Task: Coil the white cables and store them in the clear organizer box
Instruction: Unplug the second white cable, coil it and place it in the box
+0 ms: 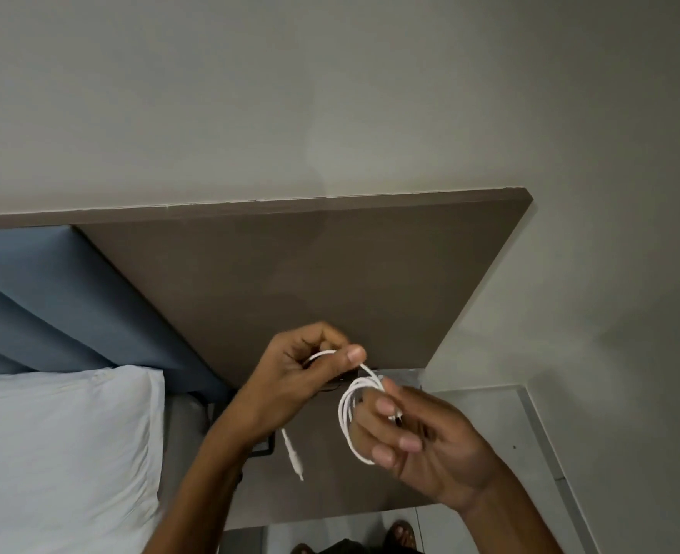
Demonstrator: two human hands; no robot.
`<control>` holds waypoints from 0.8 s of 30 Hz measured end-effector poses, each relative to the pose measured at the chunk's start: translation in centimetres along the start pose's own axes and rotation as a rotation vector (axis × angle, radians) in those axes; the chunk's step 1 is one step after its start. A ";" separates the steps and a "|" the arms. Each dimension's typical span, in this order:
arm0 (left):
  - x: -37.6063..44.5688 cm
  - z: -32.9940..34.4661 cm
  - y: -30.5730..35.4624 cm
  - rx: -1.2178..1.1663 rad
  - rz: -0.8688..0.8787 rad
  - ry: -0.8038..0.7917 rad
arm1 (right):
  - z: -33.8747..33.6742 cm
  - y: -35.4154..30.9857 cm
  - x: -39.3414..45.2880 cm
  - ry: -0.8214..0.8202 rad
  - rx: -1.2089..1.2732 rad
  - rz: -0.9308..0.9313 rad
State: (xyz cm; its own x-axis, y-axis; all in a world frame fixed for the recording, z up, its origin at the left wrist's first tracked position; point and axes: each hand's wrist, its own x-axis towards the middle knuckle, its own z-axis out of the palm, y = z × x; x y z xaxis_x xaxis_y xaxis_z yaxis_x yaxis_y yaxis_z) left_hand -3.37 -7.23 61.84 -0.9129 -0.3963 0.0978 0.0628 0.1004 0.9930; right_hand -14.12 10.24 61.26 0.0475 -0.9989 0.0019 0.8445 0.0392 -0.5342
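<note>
Both hands (354,397) hold a partly coiled white cable (348,417).

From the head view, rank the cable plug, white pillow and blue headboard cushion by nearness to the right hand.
1. Cable plug, dangling left of the right hand.
2. White pillow, lower left.
3. Blue headboard cushion, upper left, behind the pillow.

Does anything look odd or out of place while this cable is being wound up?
Nothing looks damaged. The white cable is looped around the right hand, the left hand feeds it, and its plug end dangles loose. The clear organizer box isn't in view.
</note>
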 end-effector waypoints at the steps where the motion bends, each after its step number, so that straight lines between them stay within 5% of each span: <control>1: -0.1 0.7 -0.5 -0.049 -0.029 0.027 | 0.2 0.0 0.3 -0.009 0.070 -0.025; 5: -1.2 3.6 -2.2 -0.157 -0.114 0.068 | 0.3 -0.4 1.2 0.042 0.256 -0.131; 9: -2.7 4.3 -3.3 -0.123 -0.176 -0.076 | -1.0 -0.9 1.7 0.244 0.288 -0.254; 13: -3.2 2.0 -3.5 0.086 -0.236 -0.299 | -2.4 -0.1 2.0 0.532 -0.217 -0.303; 17: -3.1 -0.5 -2.8 0.372 -0.185 -0.291 | -3.4 0.4 1.8 0.638 -0.820 -0.275; 24: -1.8 -1.6 -1.3 0.355 0.023 -0.108 | -2.5 1.5 1.1 0.659 -0.907 -0.076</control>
State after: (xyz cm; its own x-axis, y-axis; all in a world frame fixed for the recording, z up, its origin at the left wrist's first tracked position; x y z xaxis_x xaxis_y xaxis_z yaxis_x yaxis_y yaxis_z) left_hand -1.21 -8.08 60.46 -0.9512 -0.2941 0.0932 -0.0431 0.4257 0.9038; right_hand -14.16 9.13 58.37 -0.5056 -0.8277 -0.2433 0.1200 0.2117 -0.9699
